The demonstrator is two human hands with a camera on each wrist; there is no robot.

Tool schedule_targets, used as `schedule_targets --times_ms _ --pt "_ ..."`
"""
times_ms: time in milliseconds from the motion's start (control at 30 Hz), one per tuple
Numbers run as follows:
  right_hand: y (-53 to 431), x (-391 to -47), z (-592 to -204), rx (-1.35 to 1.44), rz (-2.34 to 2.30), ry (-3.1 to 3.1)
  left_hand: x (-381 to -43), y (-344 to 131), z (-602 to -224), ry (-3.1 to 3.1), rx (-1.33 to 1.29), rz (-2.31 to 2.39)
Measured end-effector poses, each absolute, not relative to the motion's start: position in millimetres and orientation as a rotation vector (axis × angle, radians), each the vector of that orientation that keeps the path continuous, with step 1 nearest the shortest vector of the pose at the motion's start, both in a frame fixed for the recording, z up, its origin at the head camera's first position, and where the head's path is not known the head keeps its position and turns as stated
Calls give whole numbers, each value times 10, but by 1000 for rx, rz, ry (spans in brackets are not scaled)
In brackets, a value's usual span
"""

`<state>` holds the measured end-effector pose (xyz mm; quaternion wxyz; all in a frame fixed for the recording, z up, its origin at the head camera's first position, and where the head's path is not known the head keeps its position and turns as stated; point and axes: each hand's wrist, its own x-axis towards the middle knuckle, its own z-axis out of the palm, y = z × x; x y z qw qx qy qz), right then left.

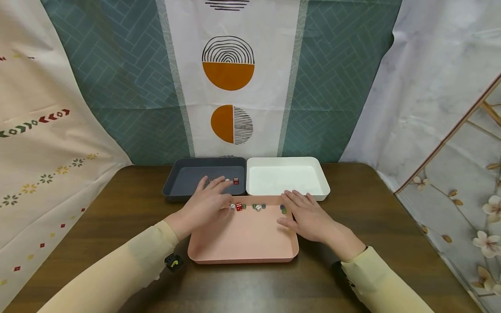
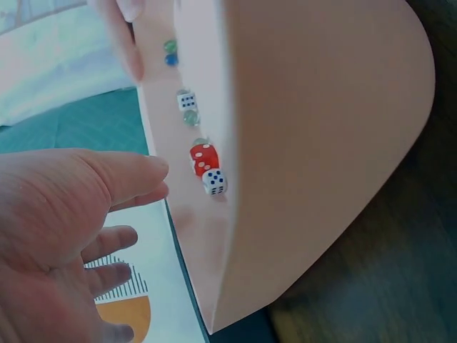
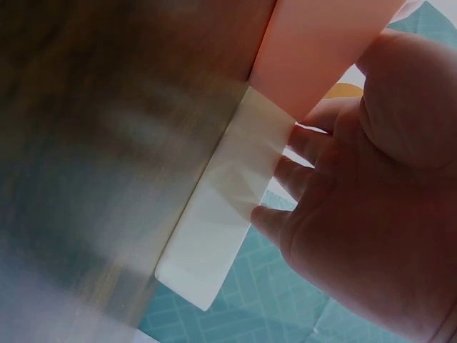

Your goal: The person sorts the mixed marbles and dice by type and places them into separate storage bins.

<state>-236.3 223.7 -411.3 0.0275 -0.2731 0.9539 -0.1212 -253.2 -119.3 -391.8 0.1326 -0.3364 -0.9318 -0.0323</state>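
A pink tray (image 1: 242,239) holds dice and glass marbles along its far side: a red die (image 1: 239,207) beside a white die (image 1: 232,207), another white die (image 1: 258,208) among greenish marbles, and a blue marble (image 1: 282,207) near the right corner. Above the tray's far left corner is my left hand (image 1: 207,208), fingers loosely spread toward the dark tray (image 1: 169,188); the left wrist view shows nothing between thumb and fingers. My right hand (image 1: 311,221) lies over the pink tray's right rim, its fingers extended toward the white tray (image 1: 287,174) and holding nothing.
Inside the dark tray are a red die (image 1: 236,181) and a white die (image 1: 227,180), with another red die (image 1: 210,180) partly behind my left fingers. All three trays stand on a brown wooden table (image 1: 117,226). Patterned cloths (image 1: 336,65) hang behind and at both sides.
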Motion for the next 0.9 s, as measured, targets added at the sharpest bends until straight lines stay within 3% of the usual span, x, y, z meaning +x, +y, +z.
schedule_targets --times_ms 900 --pt "2249 -2366 -4122 -848 -370 2942 -2661 -1075 -4047 -2841 -912 17"
